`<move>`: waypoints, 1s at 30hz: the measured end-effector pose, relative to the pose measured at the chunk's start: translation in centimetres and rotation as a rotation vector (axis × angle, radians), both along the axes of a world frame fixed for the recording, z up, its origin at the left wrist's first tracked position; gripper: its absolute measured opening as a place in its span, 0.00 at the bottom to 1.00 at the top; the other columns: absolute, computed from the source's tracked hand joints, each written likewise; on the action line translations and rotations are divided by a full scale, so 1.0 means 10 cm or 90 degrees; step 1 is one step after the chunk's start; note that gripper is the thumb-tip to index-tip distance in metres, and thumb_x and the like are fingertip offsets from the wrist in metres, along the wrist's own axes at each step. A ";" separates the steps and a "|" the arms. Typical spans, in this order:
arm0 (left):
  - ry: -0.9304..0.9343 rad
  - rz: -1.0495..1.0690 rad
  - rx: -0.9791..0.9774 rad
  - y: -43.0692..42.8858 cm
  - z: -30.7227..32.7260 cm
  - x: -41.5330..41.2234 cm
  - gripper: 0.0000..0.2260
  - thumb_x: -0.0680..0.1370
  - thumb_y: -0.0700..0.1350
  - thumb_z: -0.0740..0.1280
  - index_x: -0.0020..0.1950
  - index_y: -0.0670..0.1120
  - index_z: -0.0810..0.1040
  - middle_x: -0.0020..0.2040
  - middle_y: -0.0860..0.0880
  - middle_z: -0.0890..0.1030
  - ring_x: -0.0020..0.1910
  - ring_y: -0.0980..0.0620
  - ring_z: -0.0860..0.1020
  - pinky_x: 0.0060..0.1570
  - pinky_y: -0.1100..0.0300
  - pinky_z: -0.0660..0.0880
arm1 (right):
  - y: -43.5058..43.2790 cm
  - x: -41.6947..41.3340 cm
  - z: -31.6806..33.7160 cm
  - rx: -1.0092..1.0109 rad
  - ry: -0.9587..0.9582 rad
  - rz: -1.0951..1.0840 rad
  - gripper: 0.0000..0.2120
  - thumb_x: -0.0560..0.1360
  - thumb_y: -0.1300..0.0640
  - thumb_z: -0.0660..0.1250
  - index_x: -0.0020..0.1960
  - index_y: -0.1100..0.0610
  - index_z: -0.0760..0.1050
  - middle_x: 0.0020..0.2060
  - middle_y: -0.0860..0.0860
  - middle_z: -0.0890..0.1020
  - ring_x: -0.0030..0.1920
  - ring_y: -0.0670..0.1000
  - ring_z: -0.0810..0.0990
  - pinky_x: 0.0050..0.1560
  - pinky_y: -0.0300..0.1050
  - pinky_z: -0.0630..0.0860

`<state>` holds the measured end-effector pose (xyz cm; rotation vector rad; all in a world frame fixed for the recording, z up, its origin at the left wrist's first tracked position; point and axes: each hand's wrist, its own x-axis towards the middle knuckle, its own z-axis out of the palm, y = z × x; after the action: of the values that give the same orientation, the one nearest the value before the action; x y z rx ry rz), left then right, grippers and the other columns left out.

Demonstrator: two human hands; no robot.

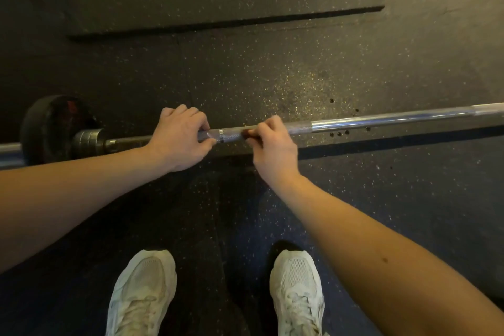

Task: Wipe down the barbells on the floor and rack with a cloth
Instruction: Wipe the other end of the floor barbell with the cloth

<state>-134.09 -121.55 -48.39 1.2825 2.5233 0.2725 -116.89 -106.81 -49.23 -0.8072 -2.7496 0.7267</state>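
The barbell [354,121] lies along the floor [272,63] from 9 to 3 o'clock. The left hand [181,139] clasps its shaft, probably to stop it rolling; the right hand [274,144] pinches a reddish cloth [247,133] against the knurling.

Right of the right grip [274,146], bare barbell shaft [381,120] runs open to the edge. Leftward, the left grip [180,139], then collar [88,142] and weight plate [47,128], block the way.

Nothing is legible: the reddish mark on the weight plate [47,128], left of the left hand [178,139], is too blurred to read.
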 end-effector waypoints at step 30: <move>-0.041 -0.042 0.050 0.29 -0.06 0.13 0.12 0.80 0.56 0.69 0.60 0.53 0.79 0.52 0.57 0.74 0.54 0.55 0.70 0.59 0.53 0.70 | -0.07 -0.05 -0.08 -0.457 0.153 -0.632 0.05 0.83 0.51 0.65 0.50 0.49 0.71 0.51 0.48 0.78 0.52 0.47 0.79 0.56 0.45 0.78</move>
<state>-132.75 -118.62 -48.94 1.3608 2.4343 0.3947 -117.36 -107.53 -49.98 -1.8283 -1.4866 1.3892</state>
